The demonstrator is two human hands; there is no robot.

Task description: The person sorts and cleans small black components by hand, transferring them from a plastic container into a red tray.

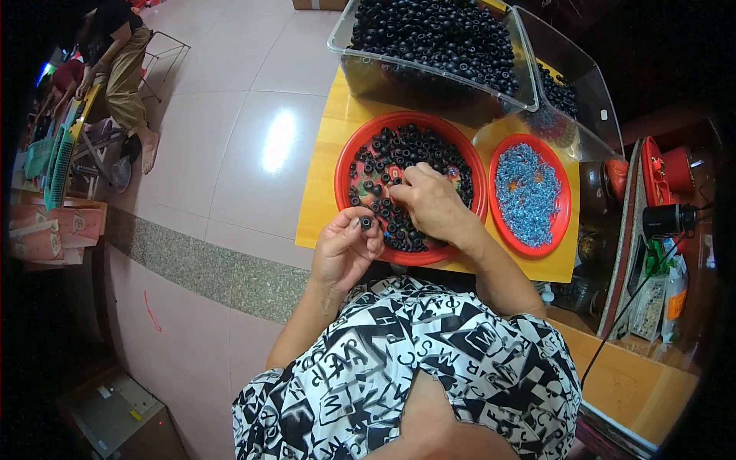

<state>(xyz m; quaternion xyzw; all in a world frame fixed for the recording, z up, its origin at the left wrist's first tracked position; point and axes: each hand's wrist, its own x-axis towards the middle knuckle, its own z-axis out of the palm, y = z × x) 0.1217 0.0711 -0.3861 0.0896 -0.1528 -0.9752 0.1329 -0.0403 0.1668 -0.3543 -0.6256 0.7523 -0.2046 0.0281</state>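
In front of me a red round tray [340, 170] holds many small black ring-shaped pieces [418, 142], each with a hole. My left hand [341, 251] is at the tray's near left edge, palm up, pinching one black ring-shaped piece [366, 222] between thumb and fingertips. Over the middle of the tray, my right hand [435, 203] reaches down with its fingers pressed together among the pieces. Whatever lies between those fingertips is hidden. Right of this tray, a red oval tray [566, 195] bears a heap of small bluish-silver metal parts [526, 192], too small to name.
Both trays rest on a yellow board [318, 195]. Beyond them stands a clear plastic bin [429, 88] heaped with black pieces, beside a second clear bin [598, 84]. A black cylindrical device [668, 221] with a cable is at the right. Another person [126, 77] sits far left.
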